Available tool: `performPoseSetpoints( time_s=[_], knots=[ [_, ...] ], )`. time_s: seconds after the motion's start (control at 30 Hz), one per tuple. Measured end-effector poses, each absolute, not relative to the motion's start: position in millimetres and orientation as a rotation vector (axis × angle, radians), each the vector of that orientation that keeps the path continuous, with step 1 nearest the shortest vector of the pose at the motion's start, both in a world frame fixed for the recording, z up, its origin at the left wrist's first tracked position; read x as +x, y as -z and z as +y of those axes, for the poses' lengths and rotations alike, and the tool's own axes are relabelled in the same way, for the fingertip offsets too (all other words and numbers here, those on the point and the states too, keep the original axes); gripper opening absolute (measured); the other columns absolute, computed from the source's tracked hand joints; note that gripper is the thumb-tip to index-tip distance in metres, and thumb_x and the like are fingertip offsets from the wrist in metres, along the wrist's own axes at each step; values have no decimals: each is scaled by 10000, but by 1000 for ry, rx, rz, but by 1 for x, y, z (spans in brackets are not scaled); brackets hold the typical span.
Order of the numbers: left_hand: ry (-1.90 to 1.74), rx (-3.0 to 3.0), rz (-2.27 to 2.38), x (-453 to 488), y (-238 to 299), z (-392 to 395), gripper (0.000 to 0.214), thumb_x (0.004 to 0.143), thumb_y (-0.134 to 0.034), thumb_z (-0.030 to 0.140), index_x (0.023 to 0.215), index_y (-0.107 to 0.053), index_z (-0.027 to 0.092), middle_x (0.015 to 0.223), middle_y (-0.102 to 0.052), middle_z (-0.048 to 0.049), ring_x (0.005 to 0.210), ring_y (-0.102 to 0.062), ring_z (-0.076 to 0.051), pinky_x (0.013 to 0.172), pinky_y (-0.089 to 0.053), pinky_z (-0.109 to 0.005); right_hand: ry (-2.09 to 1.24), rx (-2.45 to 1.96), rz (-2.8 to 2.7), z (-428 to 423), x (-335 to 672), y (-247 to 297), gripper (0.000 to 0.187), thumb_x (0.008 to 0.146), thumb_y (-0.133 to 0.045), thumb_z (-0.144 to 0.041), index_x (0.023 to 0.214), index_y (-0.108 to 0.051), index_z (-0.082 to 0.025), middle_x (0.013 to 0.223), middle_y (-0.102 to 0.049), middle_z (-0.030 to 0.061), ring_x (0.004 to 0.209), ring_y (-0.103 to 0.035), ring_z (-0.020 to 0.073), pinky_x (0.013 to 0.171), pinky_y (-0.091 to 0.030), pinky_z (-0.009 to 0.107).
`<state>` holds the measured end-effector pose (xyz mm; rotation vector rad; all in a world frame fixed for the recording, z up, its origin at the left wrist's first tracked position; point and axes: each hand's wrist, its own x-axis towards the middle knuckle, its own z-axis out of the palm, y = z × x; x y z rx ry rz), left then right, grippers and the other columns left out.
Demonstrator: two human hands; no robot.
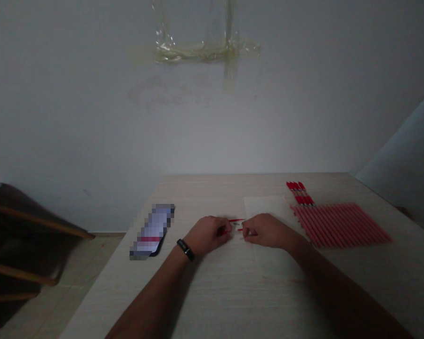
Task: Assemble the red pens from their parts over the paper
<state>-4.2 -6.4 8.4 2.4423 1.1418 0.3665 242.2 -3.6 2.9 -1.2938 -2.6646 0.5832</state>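
My left hand (207,234) and my right hand (265,230) meet over the middle of a pale wooden table (233,292). Both have their fingers pinched on thin red pen parts (236,220) between them; the pieces are too small to name exactly. The hands rest on the table just in front of a white sheet of paper (265,205). A black band (185,249) circles my left wrist. To the right of my right hand lies a neat row of several red pens (341,223), with a few red pen caps (298,190) behind the row.
A phone (151,230) lies flat on the table left of my left hand, its screen blurred out. A dark wooden chair (24,245) stands off the table's left edge. A grey wall with old tape marks (205,47) rises behind the table.
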Motion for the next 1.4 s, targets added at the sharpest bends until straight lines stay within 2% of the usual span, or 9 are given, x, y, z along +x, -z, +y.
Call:
performPoseSetpoints(
  time_s=[0.17,0.43,0.63,0.9,1.03,1.23,1.4],
  knots=[
    [-485,2360,1375,-8,-8,-3,163,918,-582,364,917,-648,215,756,-675,-12,652,-579,-155,595,-323,-253,-443,-1327,-2582,-5,226,-1,140,915,-610,-286,922,-740,-235,903,-768,27,798,-674,186,706,-387,264],
    [-571,2274,1540,-11,-5,3,119,904,-577,289,968,-633,206,783,-678,-25,689,-592,-164,606,-329,-249,-304,-1370,-2633,-5,206,7,189,949,-579,-318,993,-739,-228,963,-773,50,838,-694,201,724,-408,279],
    [-578,2271,1516,-9,-4,2,129,921,-569,299,969,-640,203,769,-676,-24,687,-596,-165,605,-342,-249,-297,-1359,-2634,-4,207,10,197,949,-595,-346,1025,-732,-226,982,-767,49,869,-693,205,739,-418,281],
    [-593,2265,1281,-4,-3,-1,127,936,-579,307,944,-644,198,825,-674,-25,715,-579,-160,648,-393,-256,-246,-1373,-2340,3,236,1,203,983,-553,-329,951,-714,-210,914,-753,30,828,-670,173,739,-398,262],
    [-562,2325,1076,5,-3,-7,85,926,-578,245,948,-639,191,935,-649,-42,781,-576,-159,701,-430,-259,-214,-1392,-2271,7,247,1,169,960,-575,-310,927,-708,-212,884,-747,20,799,-667,165,717,-390,258],
    [-483,2378,1016,16,7,-13,100,870,-614,184,968,-632,192,943,-655,-39,784,-590,-162,717,-455,-267,-206,-1385,-2288,9,248,4,180,962,-570,-324,930,-711,-215,870,-749,16,788,-668,163,710,-389,257],
    [-481,2486,1016,18,10,-12,75,841,-635,170,890,-679,205,961,-697,-44,925,-630,-204,846,-482,-312,-177,-1366,-2280,11,250,7,178,964,-572,-326,915,-705,-218,843,-747,13,758,-668,162,692,-388,257]
  ],
)
